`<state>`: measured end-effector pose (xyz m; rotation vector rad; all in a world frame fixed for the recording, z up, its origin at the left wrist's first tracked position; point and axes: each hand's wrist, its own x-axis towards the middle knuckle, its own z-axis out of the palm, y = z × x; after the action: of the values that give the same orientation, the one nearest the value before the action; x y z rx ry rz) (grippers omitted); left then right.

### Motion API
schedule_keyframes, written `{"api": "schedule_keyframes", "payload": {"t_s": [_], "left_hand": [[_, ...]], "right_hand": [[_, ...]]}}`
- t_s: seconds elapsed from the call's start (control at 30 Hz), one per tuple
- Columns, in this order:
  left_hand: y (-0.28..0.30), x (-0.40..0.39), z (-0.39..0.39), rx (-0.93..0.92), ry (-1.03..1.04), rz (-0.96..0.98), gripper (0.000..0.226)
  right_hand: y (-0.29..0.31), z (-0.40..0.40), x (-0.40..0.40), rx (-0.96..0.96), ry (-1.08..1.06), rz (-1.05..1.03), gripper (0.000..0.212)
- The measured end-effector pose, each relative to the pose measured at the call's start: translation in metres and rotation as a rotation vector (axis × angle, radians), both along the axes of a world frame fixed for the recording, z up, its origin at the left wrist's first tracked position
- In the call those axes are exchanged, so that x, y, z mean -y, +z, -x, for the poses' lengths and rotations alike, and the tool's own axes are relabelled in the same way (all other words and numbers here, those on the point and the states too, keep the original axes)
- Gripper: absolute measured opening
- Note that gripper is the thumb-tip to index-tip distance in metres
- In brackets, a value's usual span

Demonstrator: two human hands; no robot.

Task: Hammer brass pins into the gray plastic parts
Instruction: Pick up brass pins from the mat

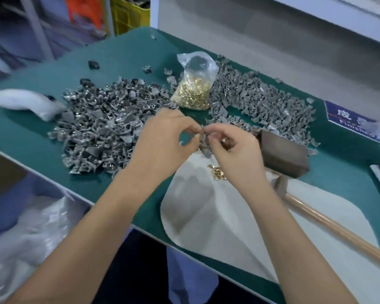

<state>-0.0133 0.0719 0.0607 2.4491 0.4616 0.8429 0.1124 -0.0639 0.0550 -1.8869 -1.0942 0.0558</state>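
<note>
Both hands met over a gray plastic part above the green table.

Nearest, a pale gray sheet [206,216] lay over the table's [123,51] front edge, with a small scatter of loose brass pins [217,174] on it just below the right wrist. A mallet [283,156] rested to the right, its dark head on the table and its wooden handle running across the sheet. Above the sheet, the left hand [162,143] and the right hand [235,148] each pinched the small gray part [204,142] between thumb and fingertips, the other fingers curled. Beyond the hands, a heap of gray parts [97,128] lay to the left and another heap [261,102] to the right. Between them stood a clear bag of brass pins [194,88]. A white bundle [26,102] lay at the far left.
</note>
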Motion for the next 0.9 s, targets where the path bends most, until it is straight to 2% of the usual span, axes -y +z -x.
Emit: {"api": "schedule_keyframes", "payload": {"t_s": [0.2,0.3,0.5,0.6,0.77,0.83,0.9], "left_hand": [[-0.010,-0.039,0.046,-0.030,0.170,0.043,0.011],[-0.012,-0.052,0.059,-0.056,0.244,0.044,0.014],[-0.015,-0.063,0.063,-0.168,0.302,-0.001,0.022],[-0.011,-0.056,0.059,-0.108,0.268,0.022,0.021],[-0.002,-0.031,0.034,-0.038,0.115,0.073,0.016],[-0.002,-0.018,0.024,-0.090,0.078,0.120,0.016],[-0.009,-0.008,0.017,-0.178,0.075,0.087,0.016]], "right_hand": [[-0.002,0.020,-0.061,0.096,0.153,0.157,0.024],[-0.006,0.030,-0.083,0.114,0.168,0.158,0.015],[-0.011,0.037,-0.108,0.164,0.172,0.278,0.018],[-0.008,0.028,-0.101,0.172,0.148,0.253,0.016],[0.001,-0.014,-0.058,0.138,-0.007,0.233,0.010],[0.002,-0.030,-0.034,0.127,-0.071,0.222,0.010],[0.001,-0.040,-0.007,0.123,-0.122,0.241,0.010]]}}
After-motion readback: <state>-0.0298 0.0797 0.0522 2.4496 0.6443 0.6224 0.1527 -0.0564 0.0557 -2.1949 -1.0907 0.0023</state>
